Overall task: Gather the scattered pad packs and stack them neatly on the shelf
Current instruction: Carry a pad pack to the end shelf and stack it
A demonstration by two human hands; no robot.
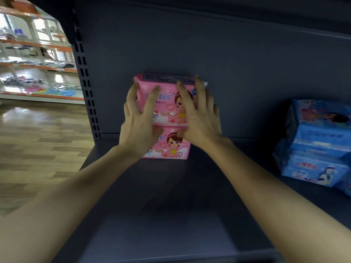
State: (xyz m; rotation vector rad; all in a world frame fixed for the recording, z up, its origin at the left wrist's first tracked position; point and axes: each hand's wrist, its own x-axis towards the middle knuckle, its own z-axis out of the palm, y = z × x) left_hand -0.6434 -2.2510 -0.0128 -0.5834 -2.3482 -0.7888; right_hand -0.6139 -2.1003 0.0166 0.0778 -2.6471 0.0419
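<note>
Two pink pad packs stand stacked against the back wall of the dark grey shelf (171, 196). The upper pink pack (167, 103) sits on the lower pink pack (171, 147). My left hand (138, 122) presses the upper pack's left side and front with spread, nearly straight fingers. On the right side, my right hand (197, 116) lies against the same pack, fingertips reaching over its top edge. At the right end of the shelf sits a pile of blue pad packs (319, 143), partly cut off by the frame.
The slotted shelf upright (85, 78) stands at the left. Beyond it lies a wooden floor (38, 141) and another rack (36, 54) with goods far off. The shelf's front edge (171, 259) is near me.
</note>
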